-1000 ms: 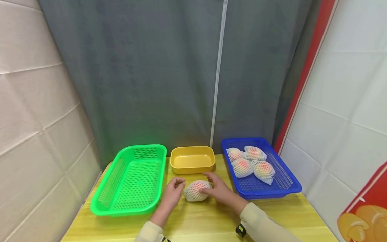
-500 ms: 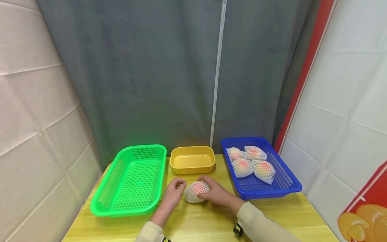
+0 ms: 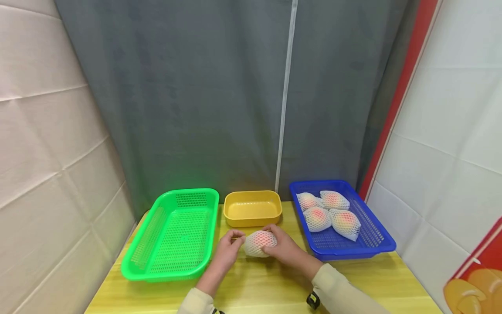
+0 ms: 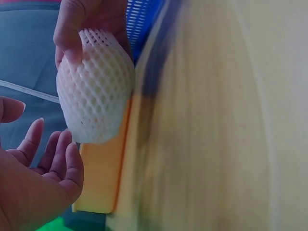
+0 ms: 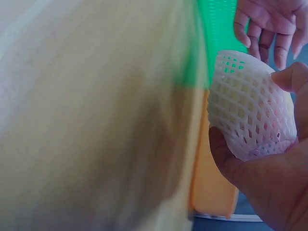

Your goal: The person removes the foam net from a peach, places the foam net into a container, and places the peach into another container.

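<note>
the netted fruit at lower centre showed a matt, foam-like white covering. the green basket at lower left and blue basket at lower right were perforated plastic, the yellow tub between them glossy, smooth plastic. the tabletop looked like faintly shiny wood; the grey curtain, upper centre, matt cloth.

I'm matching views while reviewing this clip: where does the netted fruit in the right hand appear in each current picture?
Head: netted fruit at lower centre, held by the right hand.
Left wrist: netted fruit at upper left.
Right wrist: netted fruit right of centre.
Shared landmark: yellow tray, above the fruit in head, partly behind it in both wrist views.
</note>
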`<state>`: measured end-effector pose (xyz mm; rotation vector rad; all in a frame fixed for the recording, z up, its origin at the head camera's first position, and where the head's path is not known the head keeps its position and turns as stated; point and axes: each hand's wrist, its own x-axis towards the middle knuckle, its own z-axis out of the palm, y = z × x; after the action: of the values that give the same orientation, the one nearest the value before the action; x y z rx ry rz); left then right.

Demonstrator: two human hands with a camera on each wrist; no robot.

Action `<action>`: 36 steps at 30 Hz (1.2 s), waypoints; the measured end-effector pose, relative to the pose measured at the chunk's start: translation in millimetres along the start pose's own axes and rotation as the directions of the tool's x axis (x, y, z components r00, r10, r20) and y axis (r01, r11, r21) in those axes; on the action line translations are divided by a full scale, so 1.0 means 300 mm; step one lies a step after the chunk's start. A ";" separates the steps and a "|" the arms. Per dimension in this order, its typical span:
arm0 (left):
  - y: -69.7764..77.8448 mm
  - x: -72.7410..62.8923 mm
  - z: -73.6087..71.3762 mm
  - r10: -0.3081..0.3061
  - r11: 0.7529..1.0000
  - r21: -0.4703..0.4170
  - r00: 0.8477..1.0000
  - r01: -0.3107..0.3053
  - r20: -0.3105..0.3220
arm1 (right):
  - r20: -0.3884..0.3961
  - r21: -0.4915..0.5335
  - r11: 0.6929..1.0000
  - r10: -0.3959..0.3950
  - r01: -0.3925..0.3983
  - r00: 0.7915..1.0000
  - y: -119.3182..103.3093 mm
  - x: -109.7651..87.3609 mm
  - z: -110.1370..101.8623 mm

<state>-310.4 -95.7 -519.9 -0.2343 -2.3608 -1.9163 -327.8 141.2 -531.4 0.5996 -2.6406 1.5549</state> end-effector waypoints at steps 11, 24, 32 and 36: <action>0.040 0.025 -0.028 0.056 0.994 -0.089 0.998 -0.058 -0.025 | -0.055 0.101 0.992 -0.076 0.081 0.996 -0.122 0.001 -0.097; 0.071 0.035 -0.065 0.109 0.989 -0.102 0.994 -0.105 0.032 | -0.058 0.094 0.991 -0.089 0.094 0.994 -0.192 -0.023 -0.192; 0.078 0.042 -0.064 0.218 0.974 -0.078 0.972 -0.212 0.092 | -0.025 0.108 0.984 -0.139 0.141 0.990 -0.202 -0.034 -0.191; 0.082 0.042 -0.061 0.307 0.952 -0.055 0.947 -0.303 0.093 | 0.003 0.101 0.981 -0.168 0.167 0.986 -0.201 -0.040 -0.181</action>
<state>-319.1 -108.0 -490.3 -0.6715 -2.1874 -1.8417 -306.0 164.8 -456.0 0.8153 -2.4566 1.6462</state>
